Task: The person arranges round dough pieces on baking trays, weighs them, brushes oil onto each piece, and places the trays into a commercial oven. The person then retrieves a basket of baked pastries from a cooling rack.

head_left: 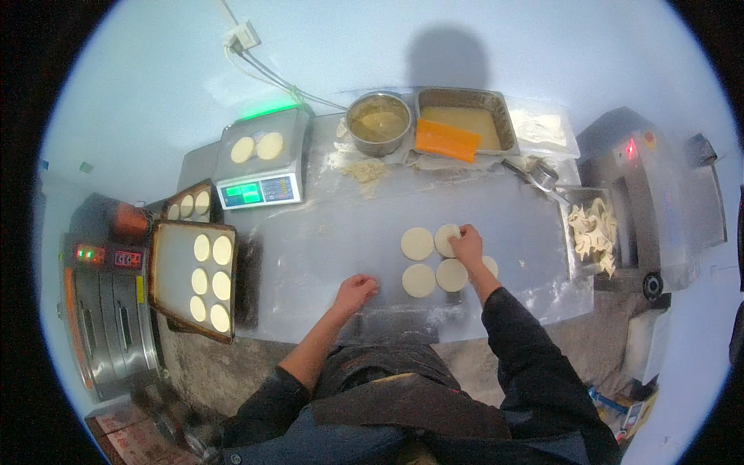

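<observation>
Several flat, pale dough rounds lie on the floury metal worktable (325,240) in front of me. My right hand (467,246) has its fingertips pinched on the right edge of the far right dough round (445,239). Left of that is another dough round (417,243), with a dough round (418,280) and a dough round (451,274) in the nearer row. Partly behind my right wrist, one more dough round (490,265) shows. My left hand (357,293) is near the table's front edge, left of the rounds, empty, its fingers loosely bent and apart.
To the left, a baking tray (172,263) holds several dough rounds; a digital scale (260,190) bears two more. A metal pot (378,143), a rectangular pan (504,128) and an orange scraper (448,140) stand at the back. Right are dough strips (593,232) beside a machine (651,201).
</observation>
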A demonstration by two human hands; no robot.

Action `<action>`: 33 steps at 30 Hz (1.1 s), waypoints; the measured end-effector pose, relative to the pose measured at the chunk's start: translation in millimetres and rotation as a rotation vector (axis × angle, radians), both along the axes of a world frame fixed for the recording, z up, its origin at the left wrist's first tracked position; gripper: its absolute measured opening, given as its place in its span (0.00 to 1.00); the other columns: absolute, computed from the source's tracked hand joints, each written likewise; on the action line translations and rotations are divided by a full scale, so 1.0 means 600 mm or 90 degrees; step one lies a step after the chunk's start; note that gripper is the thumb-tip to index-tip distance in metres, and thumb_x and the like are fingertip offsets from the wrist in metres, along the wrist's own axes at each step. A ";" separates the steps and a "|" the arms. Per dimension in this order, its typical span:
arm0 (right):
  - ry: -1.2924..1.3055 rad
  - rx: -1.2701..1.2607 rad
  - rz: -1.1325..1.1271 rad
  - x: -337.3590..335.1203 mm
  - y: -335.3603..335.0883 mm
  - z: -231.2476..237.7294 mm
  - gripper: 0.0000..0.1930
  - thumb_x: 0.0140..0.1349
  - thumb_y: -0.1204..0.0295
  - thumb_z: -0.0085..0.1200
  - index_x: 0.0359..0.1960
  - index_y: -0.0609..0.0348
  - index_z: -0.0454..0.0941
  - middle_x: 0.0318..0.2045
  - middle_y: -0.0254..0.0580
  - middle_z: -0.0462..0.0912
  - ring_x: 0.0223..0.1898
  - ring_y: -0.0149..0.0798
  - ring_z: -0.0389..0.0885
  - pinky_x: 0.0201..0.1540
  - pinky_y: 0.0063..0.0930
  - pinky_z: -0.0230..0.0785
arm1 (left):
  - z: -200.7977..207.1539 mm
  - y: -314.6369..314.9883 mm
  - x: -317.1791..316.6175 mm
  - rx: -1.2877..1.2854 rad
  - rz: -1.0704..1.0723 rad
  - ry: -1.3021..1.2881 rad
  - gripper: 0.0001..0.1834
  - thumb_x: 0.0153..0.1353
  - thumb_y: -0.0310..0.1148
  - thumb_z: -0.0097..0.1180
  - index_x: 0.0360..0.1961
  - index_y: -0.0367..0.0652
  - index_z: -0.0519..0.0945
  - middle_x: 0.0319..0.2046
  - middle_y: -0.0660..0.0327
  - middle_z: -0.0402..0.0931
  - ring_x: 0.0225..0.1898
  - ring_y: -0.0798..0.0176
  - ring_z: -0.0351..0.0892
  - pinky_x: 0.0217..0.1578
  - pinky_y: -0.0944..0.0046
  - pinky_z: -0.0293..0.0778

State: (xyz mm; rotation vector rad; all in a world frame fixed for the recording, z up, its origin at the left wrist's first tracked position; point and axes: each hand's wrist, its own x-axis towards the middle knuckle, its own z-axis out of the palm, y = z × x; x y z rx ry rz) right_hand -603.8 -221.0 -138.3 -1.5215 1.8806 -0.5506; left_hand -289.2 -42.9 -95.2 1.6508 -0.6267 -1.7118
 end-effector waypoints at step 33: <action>-0.571 0.136 -0.589 -0.141 0.124 -0.089 0.25 0.60 0.73 0.63 0.57 0.74 0.74 0.53 0.58 0.81 0.47 0.58 0.85 0.44 0.65 0.81 | 0.067 0.162 0.188 -0.127 0.378 0.391 0.30 0.75 0.48 0.35 0.67 0.37 0.70 0.65 0.48 0.72 0.65 0.43 0.72 0.64 0.38 0.69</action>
